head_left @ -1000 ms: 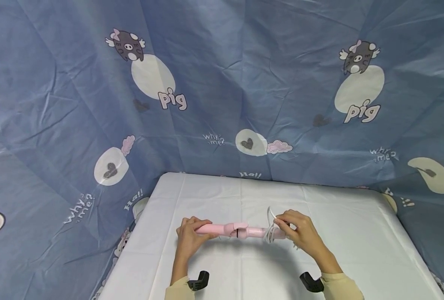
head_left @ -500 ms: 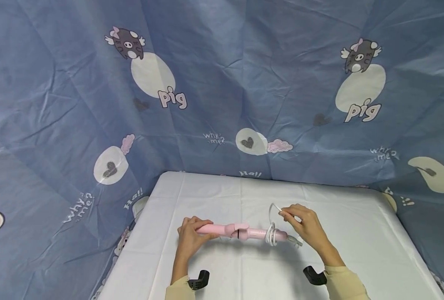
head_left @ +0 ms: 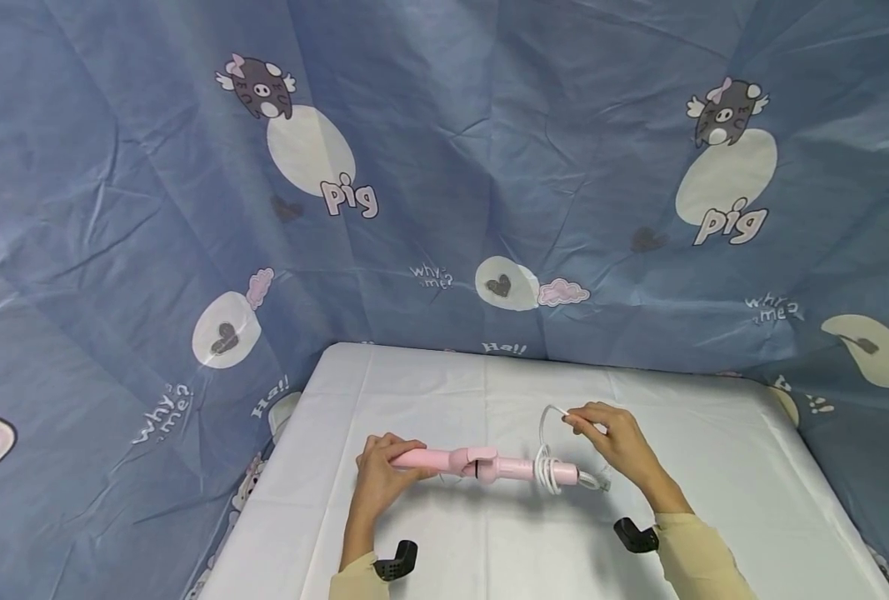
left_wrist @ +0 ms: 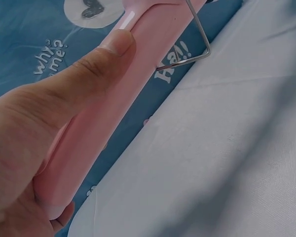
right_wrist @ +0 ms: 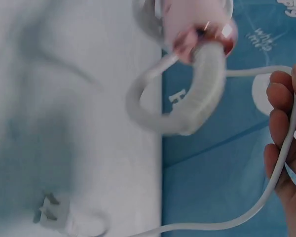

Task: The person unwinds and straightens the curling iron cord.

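A pink curling iron (head_left: 506,468) is held level above the white table, with my left hand (head_left: 379,479) gripping its left end. In the left wrist view the thumb (left_wrist: 119,43) lies along the pink surface, near a bent wire stand (left_wrist: 203,37). White cord (head_left: 545,472) is looped round the iron's right end. My right hand (head_left: 615,439) pinches a raised stretch of this cord between thumb and fingertips, up and right of the loops. The right wrist view shows the cord's thick sleeve (right_wrist: 207,94) leaving the iron and the two-pin plug (right_wrist: 55,212) dangling on the cord.
The white-covered table (head_left: 429,383) lies below both hands. A blue printed cloth (head_left: 444,167) hangs behind and at the sides. A black wrist device (head_left: 397,562) sits at the left sleeve, and another black device (head_left: 635,536) at the right one.
My right hand has moved right and slightly up, drawing a stretch of cord away from the loops. The iron's right end and plug are now in plain sight. The left hand stays nearly still.
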A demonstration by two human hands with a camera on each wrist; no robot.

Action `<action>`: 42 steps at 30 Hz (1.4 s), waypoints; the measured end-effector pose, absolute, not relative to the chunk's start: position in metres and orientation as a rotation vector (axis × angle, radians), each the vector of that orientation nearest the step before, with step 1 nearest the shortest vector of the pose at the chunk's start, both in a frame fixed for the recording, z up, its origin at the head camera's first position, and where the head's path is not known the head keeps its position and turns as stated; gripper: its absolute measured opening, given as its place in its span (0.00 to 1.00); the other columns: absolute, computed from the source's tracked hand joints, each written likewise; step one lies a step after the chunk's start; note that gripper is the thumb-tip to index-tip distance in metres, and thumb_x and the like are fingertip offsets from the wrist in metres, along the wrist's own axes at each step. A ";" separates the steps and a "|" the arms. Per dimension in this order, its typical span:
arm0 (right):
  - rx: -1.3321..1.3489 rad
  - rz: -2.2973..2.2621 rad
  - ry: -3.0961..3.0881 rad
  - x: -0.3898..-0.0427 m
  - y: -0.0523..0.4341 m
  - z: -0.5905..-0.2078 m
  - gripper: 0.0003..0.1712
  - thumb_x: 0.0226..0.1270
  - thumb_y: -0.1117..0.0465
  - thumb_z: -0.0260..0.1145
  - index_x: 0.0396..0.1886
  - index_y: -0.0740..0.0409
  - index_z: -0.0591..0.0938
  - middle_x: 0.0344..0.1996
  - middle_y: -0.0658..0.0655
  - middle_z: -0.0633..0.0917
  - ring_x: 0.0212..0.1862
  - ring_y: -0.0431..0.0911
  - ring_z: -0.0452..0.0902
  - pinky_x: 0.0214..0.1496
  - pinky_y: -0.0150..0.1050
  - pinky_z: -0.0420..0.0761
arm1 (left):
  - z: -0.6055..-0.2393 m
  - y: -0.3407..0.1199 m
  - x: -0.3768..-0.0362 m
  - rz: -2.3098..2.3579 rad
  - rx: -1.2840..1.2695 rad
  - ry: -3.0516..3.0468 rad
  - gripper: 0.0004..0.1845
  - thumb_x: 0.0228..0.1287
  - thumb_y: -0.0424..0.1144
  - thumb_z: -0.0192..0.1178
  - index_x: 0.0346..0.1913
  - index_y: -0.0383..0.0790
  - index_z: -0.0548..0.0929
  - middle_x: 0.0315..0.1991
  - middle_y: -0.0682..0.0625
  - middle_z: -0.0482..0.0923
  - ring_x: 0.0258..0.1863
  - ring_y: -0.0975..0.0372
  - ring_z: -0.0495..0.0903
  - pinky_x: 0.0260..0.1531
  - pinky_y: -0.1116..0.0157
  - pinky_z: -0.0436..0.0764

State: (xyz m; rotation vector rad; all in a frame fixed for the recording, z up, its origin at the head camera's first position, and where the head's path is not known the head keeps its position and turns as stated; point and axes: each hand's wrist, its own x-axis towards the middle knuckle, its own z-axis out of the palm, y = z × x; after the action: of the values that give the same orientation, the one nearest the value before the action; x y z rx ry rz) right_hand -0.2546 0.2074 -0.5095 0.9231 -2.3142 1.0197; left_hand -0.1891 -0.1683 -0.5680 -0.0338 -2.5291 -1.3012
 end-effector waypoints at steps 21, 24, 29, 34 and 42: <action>0.847 1.250 -2.704 -0.275 0.199 -0.545 0.08 0.66 0.55 0.62 0.38 0.46 0.86 0.26 0.44 0.84 0.31 0.42 0.82 0.34 0.33 0.77 | -0.565 -0.173 -0.188 -1.387 0.011 -2.507 0.23 0.28 0.60 0.77 0.35 0.63 0.86 0.32 0.65 0.78 0.40 0.67 0.66 0.45 0.60 0.61; 0.835 1.292 -2.746 -0.271 0.196 -0.550 0.10 0.67 0.55 0.60 0.39 0.50 0.86 0.29 0.47 0.86 0.31 0.39 0.81 0.33 0.32 0.77 | -0.564 -0.174 -0.188 -1.421 0.031 -2.491 0.22 0.28 0.59 0.77 0.35 0.63 0.86 0.32 0.65 0.78 0.39 0.68 0.66 0.44 0.62 0.65; 0.921 1.311 -2.737 -0.259 0.197 -0.563 0.08 0.67 0.61 0.60 0.41 0.54 0.85 0.37 0.53 0.87 0.37 0.37 0.81 0.38 0.33 0.79 | -0.565 -0.174 -0.189 -1.427 0.041 -2.468 0.22 0.29 0.59 0.77 0.35 0.63 0.86 0.32 0.65 0.78 0.39 0.68 0.66 0.43 0.64 0.68; 0.841 1.466 -2.738 -0.245 0.200 -0.581 0.07 0.64 0.63 0.63 0.39 0.59 0.84 0.36 0.57 0.87 0.37 0.36 0.80 0.39 0.33 0.79 | -0.565 -0.173 -0.190 -1.412 0.042 -2.455 0.22 0.29 0.61 0.76 0.35 0.64 0.86 0.31 0.67 0.78 0.39 0.69 0.66 0.43 0.64 0.68; 0.572 1.411 -2.780 -0.218 0.197 -0.617 0.14 0.65 0.57 0.63 0.48 0.58 0.81 0.41 0.55 0.85 0.39 0.35 0.79 0.39 0.31 0.79 | -0.569 -0.170 -0.191 -1.421 0.069 -2.457 0.21 0.30 0.59 0.77 0.35 0.63 0.86 0.31 0.66 0.78 0.39 0.69 0.66 0.43 0.63 0.67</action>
State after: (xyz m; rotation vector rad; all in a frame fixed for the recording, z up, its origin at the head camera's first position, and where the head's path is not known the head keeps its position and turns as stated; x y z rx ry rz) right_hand -0.2185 0.1965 -0.6174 0.5717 -2.7803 1.4109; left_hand -0.1906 -0.1700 -0.5688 0.0693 -2.4566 -1.4208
